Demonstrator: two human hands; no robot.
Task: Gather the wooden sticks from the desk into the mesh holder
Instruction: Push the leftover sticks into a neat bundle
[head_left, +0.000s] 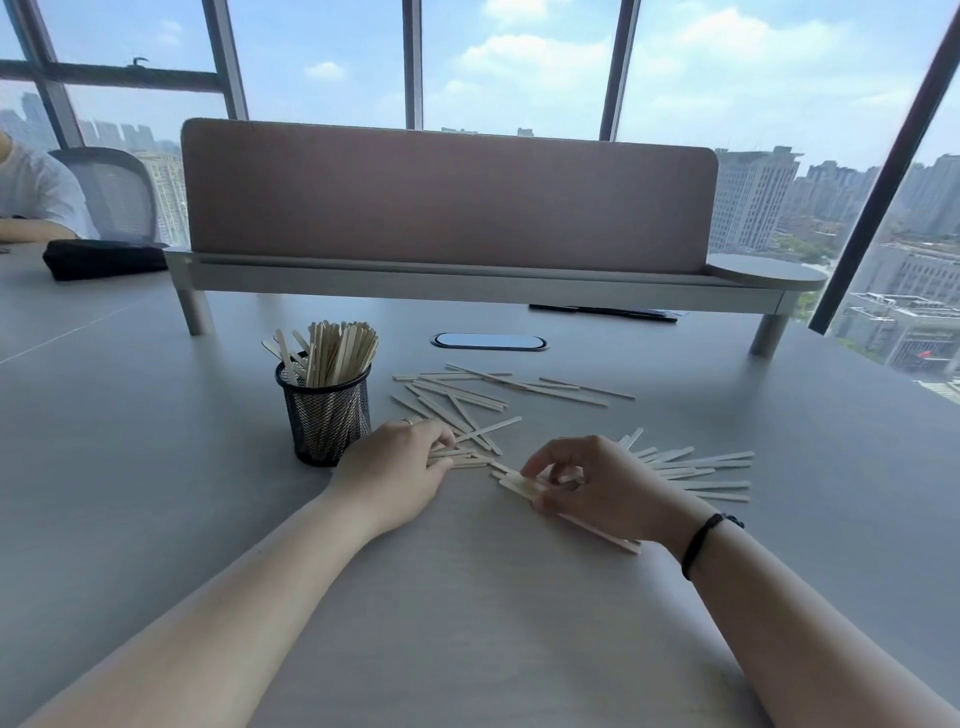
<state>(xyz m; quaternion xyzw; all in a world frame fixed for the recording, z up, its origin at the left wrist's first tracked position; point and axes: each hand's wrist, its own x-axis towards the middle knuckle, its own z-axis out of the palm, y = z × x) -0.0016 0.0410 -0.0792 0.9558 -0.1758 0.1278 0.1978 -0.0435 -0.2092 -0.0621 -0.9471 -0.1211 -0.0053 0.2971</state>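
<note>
A black mesh holder (326, 415) stands on the grey desk (467, 597), packed with several upright wooden sticks (337, 353). Loose wooden sticks (467, 395) lie scattered to its right, with another fan of sticks (701, 470) further right. My left hand (397, 470) lies just right of the holder, fingers curled around a few sticks on the desk. My right hand (602, 486) pinches a small bundle of sticks (522, 486) that runs under the palm and pokes out near the wrist.
A pink divider panel on a raised shelf (467, 280) spans the back of the desk. A cable port (488, 341) sits behind the sticks. A black pouch (104, 257), a mesh chair and another person's arm are at far left.
</note>
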